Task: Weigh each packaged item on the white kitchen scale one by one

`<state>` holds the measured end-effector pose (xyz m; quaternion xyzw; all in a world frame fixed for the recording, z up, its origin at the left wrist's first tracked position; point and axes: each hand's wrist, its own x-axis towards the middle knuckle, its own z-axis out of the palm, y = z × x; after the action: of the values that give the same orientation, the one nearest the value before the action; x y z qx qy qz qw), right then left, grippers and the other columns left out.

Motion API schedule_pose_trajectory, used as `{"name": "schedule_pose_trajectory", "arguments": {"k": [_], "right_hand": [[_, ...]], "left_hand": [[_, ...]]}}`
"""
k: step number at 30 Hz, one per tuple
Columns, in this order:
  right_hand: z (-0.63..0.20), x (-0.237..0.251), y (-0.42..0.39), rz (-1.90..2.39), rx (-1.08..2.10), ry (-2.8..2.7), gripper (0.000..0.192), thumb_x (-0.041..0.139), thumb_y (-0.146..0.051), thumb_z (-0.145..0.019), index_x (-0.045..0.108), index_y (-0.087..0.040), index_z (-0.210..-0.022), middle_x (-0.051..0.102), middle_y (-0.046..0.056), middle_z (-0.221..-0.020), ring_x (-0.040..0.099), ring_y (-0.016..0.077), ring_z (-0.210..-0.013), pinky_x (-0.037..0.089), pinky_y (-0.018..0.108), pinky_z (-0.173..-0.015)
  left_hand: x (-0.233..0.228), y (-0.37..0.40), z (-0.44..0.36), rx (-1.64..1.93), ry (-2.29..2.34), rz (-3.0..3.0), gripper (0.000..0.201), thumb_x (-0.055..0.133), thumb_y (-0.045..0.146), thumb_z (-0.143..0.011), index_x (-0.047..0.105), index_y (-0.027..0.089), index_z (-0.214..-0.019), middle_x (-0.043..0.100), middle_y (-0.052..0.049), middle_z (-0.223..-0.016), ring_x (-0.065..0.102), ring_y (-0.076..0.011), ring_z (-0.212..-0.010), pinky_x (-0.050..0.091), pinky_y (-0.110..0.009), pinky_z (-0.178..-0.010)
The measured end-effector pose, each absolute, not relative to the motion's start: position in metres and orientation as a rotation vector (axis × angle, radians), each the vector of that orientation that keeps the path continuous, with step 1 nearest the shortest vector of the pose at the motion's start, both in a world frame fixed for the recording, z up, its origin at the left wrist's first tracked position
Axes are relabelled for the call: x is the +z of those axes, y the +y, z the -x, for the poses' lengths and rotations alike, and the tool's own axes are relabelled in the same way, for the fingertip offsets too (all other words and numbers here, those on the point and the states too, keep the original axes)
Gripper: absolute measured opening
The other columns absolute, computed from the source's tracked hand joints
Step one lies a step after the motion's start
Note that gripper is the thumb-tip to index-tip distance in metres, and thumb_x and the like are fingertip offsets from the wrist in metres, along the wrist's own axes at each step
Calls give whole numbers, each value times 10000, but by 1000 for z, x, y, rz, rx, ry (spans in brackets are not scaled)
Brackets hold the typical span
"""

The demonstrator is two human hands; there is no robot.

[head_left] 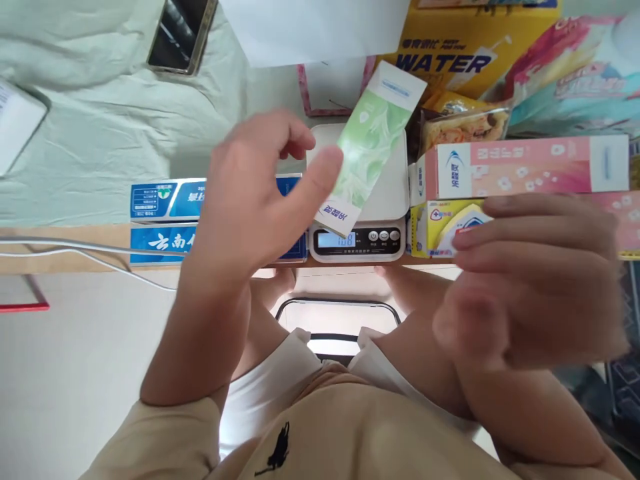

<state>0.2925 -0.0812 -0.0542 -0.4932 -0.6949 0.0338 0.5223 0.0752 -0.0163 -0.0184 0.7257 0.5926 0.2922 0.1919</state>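
A green and white toothpaste box [375, 133] lies slantwise on a small white kitchen scale [387, 193], whose display [336, 239] reads 108. My left hand [250, 193] hovers just left of the scale, thumb against the box's lower edge, the other fingers curled loosely and apart from it. My right hand [530, 280] is blurred, fingers stretched out flat and holding nothing. It hangs in front of a pink toothpaste box [520, 167] and a yellow box [433, 230] right of the scale.
Two blue toothpaste boxes [160, 200] lie left of the scale, partly behind my left hand. A yellow WATER carton [450, 60], a snack packet [465, 123] and colourful packs stand behind. A phone [183, 33] rests on pale green cloth; a white cable [75, 248] runs along the left edge.
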Motion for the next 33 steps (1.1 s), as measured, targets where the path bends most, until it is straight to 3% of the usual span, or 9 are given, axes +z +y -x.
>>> {"name": "schedule_pose_trajectory", "arguments": {"k": [4,6,14,18,23,27,33], "right_hand": [[-273,-57,-74,1054,-112,-1715,156,506,-356,-898,623,-286,-822,679,-39,-744,748,231,-880,543,508,-868],[-269,-59,-70,1057,-133,-1682,146,503,-346,-903,600,-289,-809,664,-43,-721,747,223,-869,540,486,-866],[-283,-62,-68,1035,-42,-1745,242,534,-375,-957,622,-225,-788,663,-12,-745,732,228,-892,565,492,-876],[-290,-65,-67,1050,-76,-1735,279,531,-373,-994,609,-201,-788,660,-10,-742,731,211,-877,589,520,-920],[-294,-69,-63,1018,-114,-1686,282,554,-389,-975,601,-195,-776,646,-13,-694,724,198,-816,608,497,-882],[-294,-69,-62,1024,-113,-1669,236,554,-384,-953,595,-210,-800,633,-14,-671,727,214,-809,605,516,-881],[-292,-66,-65,1050,-87,-1688,241,541,-379,-952,597,-217,-782,654,-12,-705,723,222,-816,603,549,-884]], "left_hand": [[-24,-18,-82,429,1720,-2108,487,697,554,-833,650,250,-1210,729,-106,-1267,642,-378,-1269,463,-602,-1125],[-25,-20,-86,401,1704,-2128,515,731,538,-812,635,269,-1240,721,-107,-1307,621,-405,-1310,465,-608,-1129],[-20,-14,-91,385,1686,-2064,313,704,452,-860,654,271,-1111,742,-59,-1059,689,-326,-1098,510,-516,-1028],[-19,-8,-86,519,1738,-2045,333,635,460,-930,642,238,-1178,733,-51,-1076,671,-246,-1021,493,-434,-969],[-23,-3,-82,612,1701,-2057,320,658,403,-911,657,231,-1180,728,-36,-1059,642,-190,-925,457,-370,-894],[-24,-3,-84,630,1692,-2065,321,662,406,-908,659,234,-1180,724,-34,-1058,640,-186,-913,456,-361,-873],[-20,-8,-91,486,1686,-2057,390,696,417,-909,632,229,-1244,702,-76,-1182,673,-266,-1117,494,-455,-1032]]}}
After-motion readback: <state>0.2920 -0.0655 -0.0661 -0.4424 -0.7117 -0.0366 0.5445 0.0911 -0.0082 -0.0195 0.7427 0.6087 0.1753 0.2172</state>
